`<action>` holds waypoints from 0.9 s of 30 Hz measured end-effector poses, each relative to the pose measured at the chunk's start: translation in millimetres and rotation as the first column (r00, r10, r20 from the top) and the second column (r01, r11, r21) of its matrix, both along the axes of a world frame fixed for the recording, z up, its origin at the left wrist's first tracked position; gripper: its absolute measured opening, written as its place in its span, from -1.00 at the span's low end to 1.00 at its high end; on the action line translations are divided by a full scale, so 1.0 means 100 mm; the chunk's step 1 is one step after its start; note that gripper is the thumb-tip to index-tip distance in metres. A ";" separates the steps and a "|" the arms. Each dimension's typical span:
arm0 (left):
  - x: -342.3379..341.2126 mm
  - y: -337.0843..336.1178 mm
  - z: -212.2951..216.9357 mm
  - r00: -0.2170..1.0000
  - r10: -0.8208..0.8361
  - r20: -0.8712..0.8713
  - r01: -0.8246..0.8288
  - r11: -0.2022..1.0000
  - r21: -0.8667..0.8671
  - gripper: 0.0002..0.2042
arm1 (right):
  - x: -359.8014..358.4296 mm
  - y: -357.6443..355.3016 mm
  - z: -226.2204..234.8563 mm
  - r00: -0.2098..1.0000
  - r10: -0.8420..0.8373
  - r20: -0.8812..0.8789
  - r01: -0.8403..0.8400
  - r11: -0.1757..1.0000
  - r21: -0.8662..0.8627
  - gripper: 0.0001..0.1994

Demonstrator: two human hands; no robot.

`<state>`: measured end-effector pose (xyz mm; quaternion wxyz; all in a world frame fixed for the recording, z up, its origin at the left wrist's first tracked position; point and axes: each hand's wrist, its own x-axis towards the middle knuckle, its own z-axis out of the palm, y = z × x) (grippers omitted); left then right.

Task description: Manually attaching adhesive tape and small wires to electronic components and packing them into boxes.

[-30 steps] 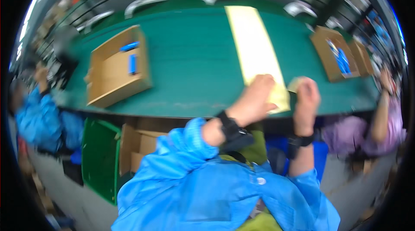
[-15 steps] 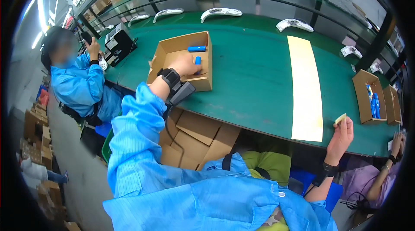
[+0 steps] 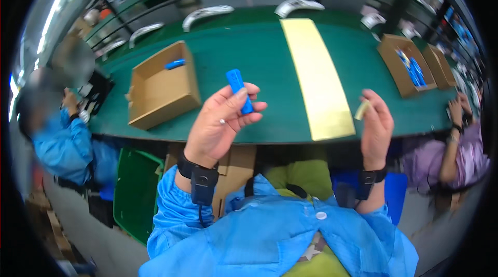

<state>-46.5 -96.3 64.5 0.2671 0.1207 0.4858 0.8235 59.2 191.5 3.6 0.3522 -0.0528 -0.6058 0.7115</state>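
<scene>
My left hand (image 3: 215, 121) is raised over the near edge of the green table, its fingers and thumb closed around a slim blue stick-shaped piece (image 3: 236, 81). A small white dot (image 3: 222, 121) shows on that hand near the base of the thumb. To the left, an open cardboard box (image 3: 165, 101) holds another blue piece (image 3: 175, 64). My right hand (image 3: 377, 129) pinches a small pale-yellow slip (image 3: 362, 110) between thumb and fingers. Between the hands and beyond them, a long pale-yellow strip (image 3: 319, 82) lies on the table.
Further right stand a cardboard box (image 3: 412, 90) with several blue pieces and a second box (image 3: 442, 67). Curved white parts (image 3: 207, 15) line the table's far side. A green bin (image 3: 136, 194) sits below the left edge. Co-workers are seated at both sides.
My left hand has come out of the box with one blue piece and moved right, towards my body's middle. The right hand still holds the slip. The view has shifted.
</scene>
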 end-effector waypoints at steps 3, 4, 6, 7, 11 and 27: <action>0.16 0.41 -0.21 0.988 -0.118 0.097 0.110 0.990 0.085 -0.66 | 0.09 -0.27 0.26 0.975 0.214 -0.058 -0.210 0.975 0.076 -0.97; 0.15 0.50 -0.30 0.994 -0.099 0.043 0.096 0.994 0.052 -0.66 | 0.13 -0.31 0.30 0.966 0.255 -0.043 -0.252 0.966 0.062 -0.97; 0.19 0.68 -0.32 0.997 -0.057 -0.043 0.058 0.998 0.024 -0.69 | 0.20 -0.34 0.36 0.943 0.330 -0.033 -0.330 0.944 0.001 -0.95; 0.19 0.73 -0.33 0.996 -0.078 -0.032 0.078 0.997 0.024 -0.69 | 0.25 -0.31 0.36 0.951 0.310 -0.023 -0.310 0.951 -0.003 -0.95; 0.20 0.86 -0.37 0.976 0.066 -0.207 -0.063 0.998 0.020 -0.77 | 0.37 -0.30 0.28 0.771 0.635 0.052 -0.605 0.755 -0.251 -0.90; 0.44 1.02 -0.56 0.941 -0.284 0.183 0.292 0.956 -0.018 -0.63 | -0.09 -0.41 0.18 0.950 0.312 0.007 -0.304 0.932 -0.199 -0.89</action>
